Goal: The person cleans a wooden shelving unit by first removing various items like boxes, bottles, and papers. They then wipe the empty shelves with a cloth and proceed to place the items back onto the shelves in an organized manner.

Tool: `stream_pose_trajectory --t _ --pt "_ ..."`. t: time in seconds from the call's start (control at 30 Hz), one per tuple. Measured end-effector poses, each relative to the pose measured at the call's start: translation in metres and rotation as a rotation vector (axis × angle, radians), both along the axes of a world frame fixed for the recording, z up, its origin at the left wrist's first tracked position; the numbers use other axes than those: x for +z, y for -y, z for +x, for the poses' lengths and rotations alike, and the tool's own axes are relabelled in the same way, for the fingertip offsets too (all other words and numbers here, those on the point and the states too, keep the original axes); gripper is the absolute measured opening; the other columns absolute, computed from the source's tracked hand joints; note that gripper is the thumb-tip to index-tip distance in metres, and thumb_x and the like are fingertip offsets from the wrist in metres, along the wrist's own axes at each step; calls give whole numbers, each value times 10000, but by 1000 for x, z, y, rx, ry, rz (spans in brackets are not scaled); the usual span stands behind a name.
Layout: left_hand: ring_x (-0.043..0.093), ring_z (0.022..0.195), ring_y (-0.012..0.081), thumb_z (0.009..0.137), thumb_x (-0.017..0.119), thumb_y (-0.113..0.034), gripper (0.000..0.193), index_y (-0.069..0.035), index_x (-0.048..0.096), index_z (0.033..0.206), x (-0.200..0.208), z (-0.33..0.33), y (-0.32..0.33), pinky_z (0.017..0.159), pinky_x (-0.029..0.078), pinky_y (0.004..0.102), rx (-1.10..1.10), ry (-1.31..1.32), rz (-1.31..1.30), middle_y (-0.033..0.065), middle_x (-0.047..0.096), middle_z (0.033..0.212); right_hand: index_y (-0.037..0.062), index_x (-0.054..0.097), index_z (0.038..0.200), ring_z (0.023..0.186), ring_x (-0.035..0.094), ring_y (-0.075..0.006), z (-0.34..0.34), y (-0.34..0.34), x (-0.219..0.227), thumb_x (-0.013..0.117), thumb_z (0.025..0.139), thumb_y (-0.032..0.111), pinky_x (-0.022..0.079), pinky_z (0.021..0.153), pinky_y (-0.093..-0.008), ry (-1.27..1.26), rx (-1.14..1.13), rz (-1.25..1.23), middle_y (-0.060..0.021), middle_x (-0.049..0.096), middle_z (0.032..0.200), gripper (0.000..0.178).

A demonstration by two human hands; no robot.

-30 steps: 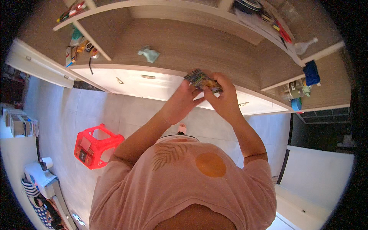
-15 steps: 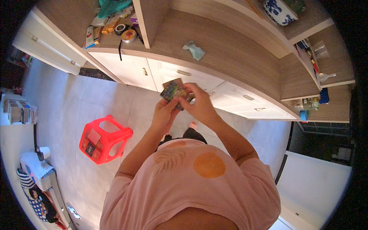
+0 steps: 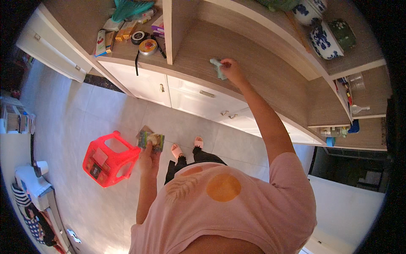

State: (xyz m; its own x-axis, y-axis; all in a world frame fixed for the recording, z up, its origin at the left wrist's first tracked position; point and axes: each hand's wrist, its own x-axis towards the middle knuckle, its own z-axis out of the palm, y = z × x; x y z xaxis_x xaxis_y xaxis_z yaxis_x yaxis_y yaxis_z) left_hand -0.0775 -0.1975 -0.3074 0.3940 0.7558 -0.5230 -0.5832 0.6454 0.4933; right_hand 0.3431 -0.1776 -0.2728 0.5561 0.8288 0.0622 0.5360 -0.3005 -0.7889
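My left hand (image 3: 148, 161) is closed on a small flat packet (image 3: 155, 141) printed in green, yellow and dark tones, held out above the floor near the red stool. Behind that packet pokes the corner of a brownish flat piece (image 3: 143, 130). Over the wooden shelf (image 3: 258, 72), my right hand (image 3: 233, 71) pinches the right side of a crumpled pale green cloth (image 3: 218, 67). The fingertips partly cover the cloth, and I cannot tell whether it is lifted off the board.
A red plastic stool (image 3: 136, 157) on the left carries flat packets (image 3: 99, 169). Small boxes (image 3: 126, 30) and a round tin (image 3: 148, 47) crowd the left compartment. Blue-and-white bowls (image 3: 325, 40) sit at upper right. White cabinet doors (image 3: 194, 99) run below the shelf.
My right hand has left the packets and reached up to the cloth on the shelf, gripping it. My left hand has moved left and down, keeping the packet.
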Motion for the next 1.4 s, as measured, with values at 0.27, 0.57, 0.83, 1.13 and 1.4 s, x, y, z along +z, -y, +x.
stream_pose_trajectory --t 0.27,0.57,0.83,1.13,1.4 --pt "497 1028 230 865 443 -73 306 35 401 1148 -3 -20 16 880 424 365 160 -21 -51 127 496 1116 40 519 969 949 477 -203 -32 -4 34 471 834 169 367 825 -349 -1992 61 410 -118 519 1015 193" --pt "514 999 206 867 455 -93 287 36 421 1121 0 2 10 844 450 327 101 2 -37 113 511 1089 67 542 988 889 535 -221 -24 9 50 488 835 203 448 768 -353 -1208 118 167 -86 565 944 212" --pt "517 997 207 861 464 -85 282 25 426 1117 -6 10 12 846 453 327 87 12 -75 114 513 1087 60 546 861 693 494 -119 10 18 52 537 779 236 429 610 -276 -565 6 -120 -25 514 707 194" --pt "514 1001 211 868 451 -83 271 22 427 1116 3 17 15 857 445 337 106 30 -87 113 515 1087 66 534 1021 791 547 -163 29 5 73 539 799 178 455 684 -305 -548 225 -169 -36 564 886 249" --pt "510 1006 218 869 452 -93 284 51 417 1112 -1 15 16 854 445 335 123 26 -117 129 510 1087 35 573 955 834 555 -275 -15 7 51 612 747 164 448 725 -338 409 246 -138 -127 572 931 248"
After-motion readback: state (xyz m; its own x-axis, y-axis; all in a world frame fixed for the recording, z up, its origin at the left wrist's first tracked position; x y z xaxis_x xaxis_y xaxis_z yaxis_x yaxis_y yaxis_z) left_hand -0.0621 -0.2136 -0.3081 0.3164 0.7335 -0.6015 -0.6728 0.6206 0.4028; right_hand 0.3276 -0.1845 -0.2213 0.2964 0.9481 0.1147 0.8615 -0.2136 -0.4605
